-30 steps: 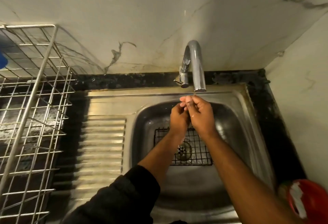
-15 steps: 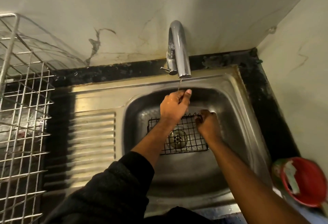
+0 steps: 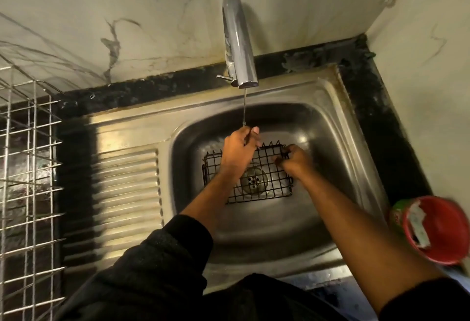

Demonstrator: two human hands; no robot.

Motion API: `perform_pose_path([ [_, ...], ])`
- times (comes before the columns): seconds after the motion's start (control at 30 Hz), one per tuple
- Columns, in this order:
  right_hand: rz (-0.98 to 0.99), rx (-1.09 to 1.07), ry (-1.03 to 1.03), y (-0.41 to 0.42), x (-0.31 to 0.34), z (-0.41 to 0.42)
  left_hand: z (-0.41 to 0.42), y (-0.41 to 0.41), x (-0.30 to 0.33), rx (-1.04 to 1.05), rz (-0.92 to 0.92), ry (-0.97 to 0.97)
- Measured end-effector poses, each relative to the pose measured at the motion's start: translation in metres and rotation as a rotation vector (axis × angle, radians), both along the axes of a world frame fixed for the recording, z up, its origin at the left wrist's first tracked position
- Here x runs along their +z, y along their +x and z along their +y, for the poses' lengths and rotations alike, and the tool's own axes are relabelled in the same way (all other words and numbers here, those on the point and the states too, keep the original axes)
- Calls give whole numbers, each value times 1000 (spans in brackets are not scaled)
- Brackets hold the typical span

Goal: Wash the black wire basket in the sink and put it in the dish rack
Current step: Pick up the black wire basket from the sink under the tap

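The black wire basket (image 3: 267,183) lies on the bottom of the steel sink (image 3: 330,168), over the drain. My right hand (image 3: 295,159) grips the basket's far right rim. My left hand (image 3: 237,152) hovers over the basket's far left part with fingers held loosely under a thin stream of water from the chrome tap (image 3: 237,40); whether it touches the basket is unclear. The silver wire dish rack (image 3: 28,168) stands at the far left on the counter.
A ribbed steel drainboard (image 3: 127,193) lies between sink and rack. A red-lidded container (image 3: 432,229) stands at the sink's right front edge. Marble walls close in behind and on the right. A black counter strip (image 3: 368,106) borders the sink.
My hands were together under the tap; the right hand has dropped to the basket's far right rim and gripped it. The left hand stays under the stream. The camera has tilted down.
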State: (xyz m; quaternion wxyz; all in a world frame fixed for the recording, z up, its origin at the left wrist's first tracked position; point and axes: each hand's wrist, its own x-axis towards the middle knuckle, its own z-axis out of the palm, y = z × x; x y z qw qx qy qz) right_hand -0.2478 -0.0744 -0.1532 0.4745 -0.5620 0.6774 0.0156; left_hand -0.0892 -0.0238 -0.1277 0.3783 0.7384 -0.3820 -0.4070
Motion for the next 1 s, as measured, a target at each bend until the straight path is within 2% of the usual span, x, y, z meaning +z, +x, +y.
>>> perform_pose_path([
  [0.07, -55, 43, -25, 5, 13, -2, 5, 2, 0, 11, 4, 2],
  [0.17, -117, 147, -191, 21, 38, -3, 12, 6, 8, 49, -21, 0],
  [0.37, -259, 267, -349, 56, 86, -4, 23, 29, 35, 210, -146, -131],
  [0.6, -207, 378, -433, 77, 124, 4, 51, 34, 64, 101, -142, -149],
  [0.73, -219, 426, -529, 77, 151, 10, 69, 33, 65, 190, -69, -160],
  [0.87, -224, 543, -483, 76, 187, 1, 76, 35, 86, 203, 1, -264],
  [1.0, -214, 688, -474, 67, 215, -6, 62, 35, 107, 120, -102, -193],
])
